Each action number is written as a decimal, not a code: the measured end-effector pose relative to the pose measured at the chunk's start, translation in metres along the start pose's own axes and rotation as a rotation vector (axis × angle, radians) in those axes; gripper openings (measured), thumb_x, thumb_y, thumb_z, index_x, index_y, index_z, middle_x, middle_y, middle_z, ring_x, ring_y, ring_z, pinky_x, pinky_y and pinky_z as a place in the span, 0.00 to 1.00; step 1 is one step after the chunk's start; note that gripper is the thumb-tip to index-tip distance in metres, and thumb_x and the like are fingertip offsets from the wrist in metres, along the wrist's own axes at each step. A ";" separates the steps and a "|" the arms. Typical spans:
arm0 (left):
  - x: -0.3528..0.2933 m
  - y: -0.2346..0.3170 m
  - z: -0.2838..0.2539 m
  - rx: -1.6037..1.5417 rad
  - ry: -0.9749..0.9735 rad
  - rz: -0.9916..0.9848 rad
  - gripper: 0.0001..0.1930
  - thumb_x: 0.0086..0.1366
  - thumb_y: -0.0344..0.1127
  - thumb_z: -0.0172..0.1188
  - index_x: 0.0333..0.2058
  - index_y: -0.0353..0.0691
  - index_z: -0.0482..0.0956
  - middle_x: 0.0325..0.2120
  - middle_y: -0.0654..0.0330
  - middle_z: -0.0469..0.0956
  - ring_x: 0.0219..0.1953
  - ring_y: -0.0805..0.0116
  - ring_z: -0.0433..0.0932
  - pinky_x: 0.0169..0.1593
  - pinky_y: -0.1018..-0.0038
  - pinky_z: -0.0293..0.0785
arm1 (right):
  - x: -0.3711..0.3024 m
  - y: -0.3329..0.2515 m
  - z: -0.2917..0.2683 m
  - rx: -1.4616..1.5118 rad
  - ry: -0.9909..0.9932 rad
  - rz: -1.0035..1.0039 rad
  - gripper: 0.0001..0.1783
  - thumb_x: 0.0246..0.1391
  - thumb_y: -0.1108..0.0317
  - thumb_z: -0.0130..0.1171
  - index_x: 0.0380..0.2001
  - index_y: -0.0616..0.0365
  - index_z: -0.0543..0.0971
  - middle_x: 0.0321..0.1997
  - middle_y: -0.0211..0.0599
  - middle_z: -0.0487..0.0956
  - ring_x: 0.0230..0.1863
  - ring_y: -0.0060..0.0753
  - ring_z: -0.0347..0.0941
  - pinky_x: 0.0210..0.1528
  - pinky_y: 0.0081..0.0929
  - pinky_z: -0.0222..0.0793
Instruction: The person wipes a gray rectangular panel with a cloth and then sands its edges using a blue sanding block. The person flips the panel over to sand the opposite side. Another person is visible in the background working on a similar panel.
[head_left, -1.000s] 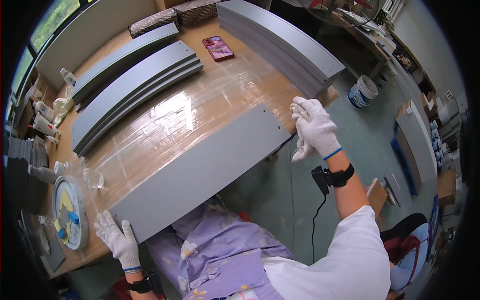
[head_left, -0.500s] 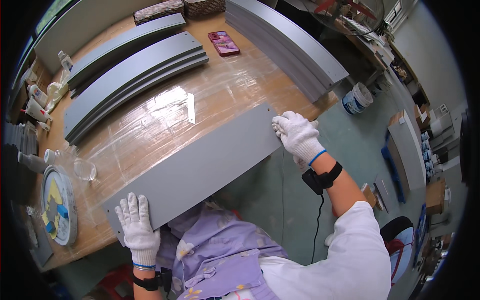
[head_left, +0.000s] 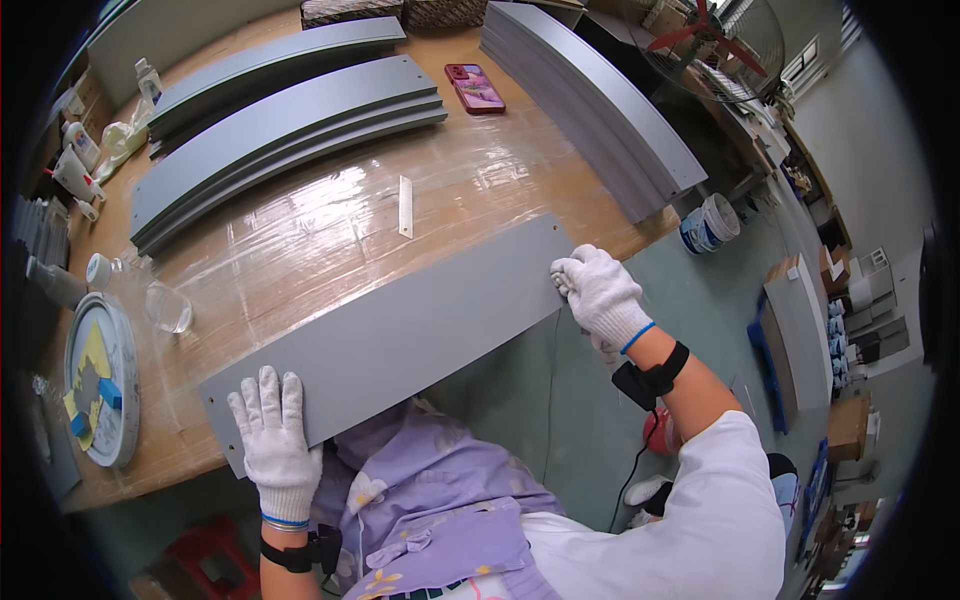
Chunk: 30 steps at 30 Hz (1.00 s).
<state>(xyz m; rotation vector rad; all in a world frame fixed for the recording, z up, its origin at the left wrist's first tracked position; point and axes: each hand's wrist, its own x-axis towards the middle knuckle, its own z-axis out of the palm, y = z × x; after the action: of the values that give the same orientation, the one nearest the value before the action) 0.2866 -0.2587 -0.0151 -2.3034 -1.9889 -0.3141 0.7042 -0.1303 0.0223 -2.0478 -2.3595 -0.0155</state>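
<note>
A long, flat grey panel (head_left: 400,325) lies slantwise along the near edge of the table, with small holes at its ends. My left hand (head_left: 272,430), in a white knitted glove, rests flat on the panel's left end with its fingers stretched out. At the right end, my gloved right hand (head_left: 600,290) is closed over the panel's short edge, fingers curled; their undersides are hidden. Beyond the panel a narrow white strip (head_left: 405,207) lies on the film-covered tabletop (head_left: 300,240).
Stacks of curved grey panels (head_left: 290,145) (head_left: 610,110) stand at the far side. A phone (head_left: 476,88) lies between them. At left are a round tray (head_left: 130,400) with blue blocks, a clear container (head_left: 168,308) and bottles. A bucket (head_left: 710,222) stands on the floor at right.
The whole view has shifted slightly. My right hand has slid a little toward me along the panel's right edge. My left hand stays flat on the panel.
</note>
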 end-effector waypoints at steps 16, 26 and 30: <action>-0.002 -0.004 0.005 0.010 -0.023 -0.014 0.45 0.45 0.31 0.70 0.65 0.40 0.64 0.68 0.48 0.59 0.71 0.45 0.54 0.74 0.50 0.44 | -0.019 -0.025 -0.019 -0.046 -0.058 -0.409 0.07 0.50 0.68 0.59 0.33 0.43 0.80 0.38 0.30 0.76 0.42 0.39 0.73 0.46 0.39 0.68; -0.003 -0.004 0.006 0.025 -0.025 0.002 0.45 0.46 0.32 0.69 0.66 0.39 0.63 0.67 0.48 0.59 0.71 0.44 0.54 0.74 0.50 0.43 | -0.021 -0.001 -0.004 -0.001 0.007 -0.557 0.11 0.49 0.68 0.60 0.37 0.40 0.80 0.40 0.24 0.76 0.49 0.35 0.73 0.62 0.65 0.56; -0.002 -0.004 0.006 0.019 -0.009 0.014 0.45 0.46 0.32 0.69 0.66 0.39 0.63 0.67 0.47 0.60 0.70 0.44 0.54 0.74 0.50 0.44 | -0.016 0.024 -0.008 -0.042 -0.007 -0.456 0.10 0.48 0.70 0.60 0.35 0.45 0.79 0.40 0.26 0.75 0.50 0.36 0.73 0.59 0.54 0.63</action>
<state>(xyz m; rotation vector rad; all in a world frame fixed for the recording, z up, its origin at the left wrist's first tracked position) 0.2831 -0.2590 -0.0216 -2.3105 -1.9703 -0.2828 0.7298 -0.1427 0.0302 -1.4776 -2.7919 -0.0632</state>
